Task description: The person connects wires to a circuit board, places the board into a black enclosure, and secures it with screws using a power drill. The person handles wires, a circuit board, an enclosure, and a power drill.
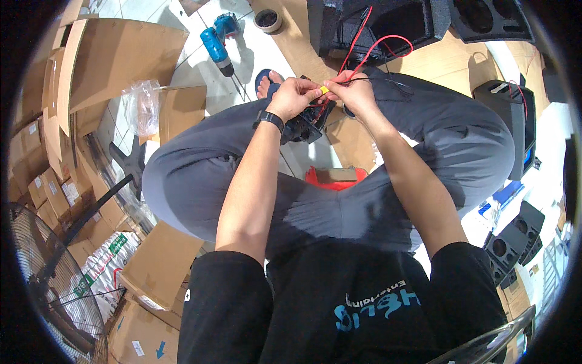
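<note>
My left hand [292,99] and my right hand [356,96] meet between my knees, both with fingers closed in a pinch. Between the fingertips shows a small yellow piece [324,90], too small to tell if it is tape or a connector. A red wire [410,45] loops from a black box-shaped cabinet [322,36] down to my right fingers. A thin black wire [397,84] trails beside that hand over my leg. Just beneath my hands sits a black part [307,128] with red wires; its kind is partly hidden.
A blue cordless drill [215,50] with a long bit lies at upper left, near a small round pot [268,21]. Cardboard boxes [121,54] and a fan [54,279] stand left. Black speaker cabinets [515,239] are at right. A red-edged item [336,178] lies between my legs.
</note>
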`<state>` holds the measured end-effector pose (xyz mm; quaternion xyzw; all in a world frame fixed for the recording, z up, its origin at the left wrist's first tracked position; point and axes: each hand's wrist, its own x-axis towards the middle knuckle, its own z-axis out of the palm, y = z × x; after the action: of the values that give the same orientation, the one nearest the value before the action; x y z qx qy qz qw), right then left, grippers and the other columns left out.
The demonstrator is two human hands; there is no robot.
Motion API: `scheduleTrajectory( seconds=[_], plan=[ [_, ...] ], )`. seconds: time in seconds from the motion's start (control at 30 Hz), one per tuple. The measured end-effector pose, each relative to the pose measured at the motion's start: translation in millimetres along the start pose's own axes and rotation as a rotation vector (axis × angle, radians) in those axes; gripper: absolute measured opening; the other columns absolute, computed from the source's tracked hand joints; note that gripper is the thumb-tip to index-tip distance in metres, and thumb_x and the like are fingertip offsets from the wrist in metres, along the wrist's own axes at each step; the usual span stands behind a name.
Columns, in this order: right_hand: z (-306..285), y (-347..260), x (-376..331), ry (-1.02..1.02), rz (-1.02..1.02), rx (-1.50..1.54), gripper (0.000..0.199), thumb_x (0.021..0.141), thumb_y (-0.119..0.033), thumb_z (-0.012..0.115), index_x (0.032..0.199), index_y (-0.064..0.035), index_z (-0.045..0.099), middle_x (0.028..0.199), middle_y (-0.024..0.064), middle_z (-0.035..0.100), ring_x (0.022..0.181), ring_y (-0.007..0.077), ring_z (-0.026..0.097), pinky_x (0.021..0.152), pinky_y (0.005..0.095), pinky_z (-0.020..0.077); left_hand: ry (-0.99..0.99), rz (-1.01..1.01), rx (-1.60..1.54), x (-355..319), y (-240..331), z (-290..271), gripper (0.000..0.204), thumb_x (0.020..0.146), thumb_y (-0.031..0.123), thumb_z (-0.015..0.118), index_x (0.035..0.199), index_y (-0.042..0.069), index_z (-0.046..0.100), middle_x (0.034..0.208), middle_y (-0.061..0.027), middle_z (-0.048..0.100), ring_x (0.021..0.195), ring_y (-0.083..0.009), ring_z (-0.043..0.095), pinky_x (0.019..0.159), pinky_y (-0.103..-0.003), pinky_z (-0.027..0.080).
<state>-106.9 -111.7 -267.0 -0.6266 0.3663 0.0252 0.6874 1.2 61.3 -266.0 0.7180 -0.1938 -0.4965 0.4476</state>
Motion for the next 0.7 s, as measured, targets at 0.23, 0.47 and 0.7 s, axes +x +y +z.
scheduleTrajectory(
  seconds=[0.23,0.47,0.7],
  plan=[
    [6.5,5.3,1.9,-0.057,-0.008,0.143,0.022,0.090,-0.016,0.085,0.094,0.0024,0.074,0.084,0.0087,0.076,0.071,0.0111,0.073,0.063,0.0240,0.0598,-0.081,-0.052,0.192,11.9,10.4,-29.1,0.034,0.099,0.027,0.075,0.122,0.002,0.076,0.102,-0.0077,0.079,0.087,-0.0109,0.070,0.077,-0.030,0.057],
    [-7.6,8.2,4.4,-0.023,0.077,0.280,0.031,0.094,-0.023,0.083,0.108,0.0019,0.071,0.095,0.0079,0.075,0.083,0.0138,0.074,0.073,0.0255,0.0616,-0.104,-0.303,0.800,-3.4,-10.1,-88.5,0.053,0.081,0.028,0.087,0.127,0.006,0.075,0.121,-0.0131,0.077,0.108,-0.0242,0.074,0.097,-0.036,0.056],
    [-2.4,12.2,2.1,-0.042,0.004,0.173,0.024,0.096,-0.025,0.080,0.112,-0.0084,0.074,0.096,0.0023,0.074,0.078,0.0112,0.071,0.069,0.0255,0.0578,-0.036,-0.364,0.769,-23.0,-37.3,-77.9,0.057,0.066,0.021,0.093,0.120,0.010,0.079,0.112,-0.0102,0.080,0.104,-0.0269,0.076,0.096,-0.036,0.057]
  ],
)
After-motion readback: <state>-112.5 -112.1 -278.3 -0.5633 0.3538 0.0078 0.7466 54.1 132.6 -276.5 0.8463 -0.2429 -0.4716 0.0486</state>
